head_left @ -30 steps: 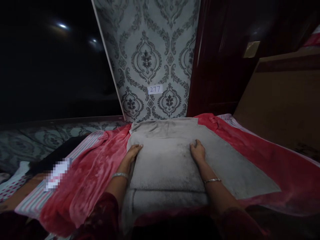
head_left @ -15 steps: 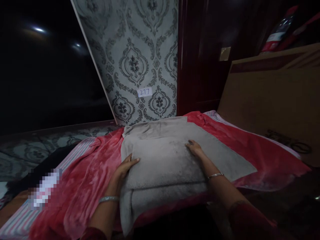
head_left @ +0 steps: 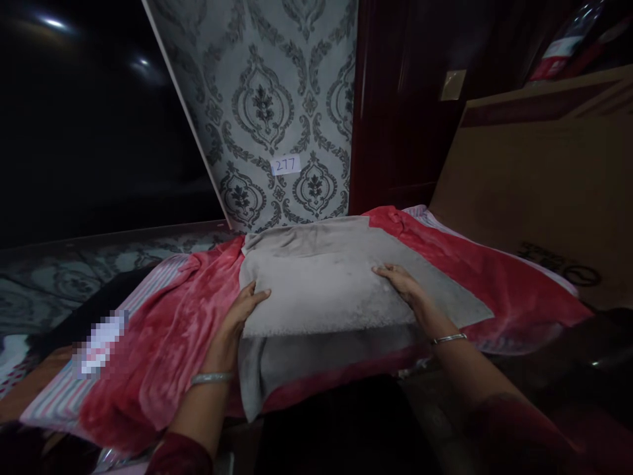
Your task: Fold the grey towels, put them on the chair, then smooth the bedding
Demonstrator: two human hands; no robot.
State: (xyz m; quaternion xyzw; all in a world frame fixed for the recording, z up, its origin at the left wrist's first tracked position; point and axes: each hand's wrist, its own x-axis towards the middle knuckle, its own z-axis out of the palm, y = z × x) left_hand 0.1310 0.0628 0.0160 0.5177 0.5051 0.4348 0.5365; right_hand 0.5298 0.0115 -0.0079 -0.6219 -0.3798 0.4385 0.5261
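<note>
A grey plush cloth (head_left: 311, 284) lies spread on a red plush blanket (head_left: 198, 330), with a front part folded over on top. My left hand (head_left: 244, 307) grips the left edge of that folded part, thumb on the upper face and fingers at the side, partly hidden. At its right edge, my right hand (head_left: 403, 284) pinches the cloth, its thumb hidden under or behind the fingers. Below the folded part's front edge, a darker lower layer of the cloth shows and hangs toward me at the left corner.
A striped cloth (head_left: 54, 402) pokes out beneath the red blanket. A large dark screen (head_left: 99, 132) stands at the left, near patterned wallpaper (head_left: 267, 112) bearing a "277" label (head_left: 285, 164). At the right are a cardboard box (head_left: 534, 178) and a bottle (head_left: 558, 49).
The view has shifted to the right. Both hands have kept hold of the folded part and its front edge has moved back, so more of the lower layer shows.
</note>
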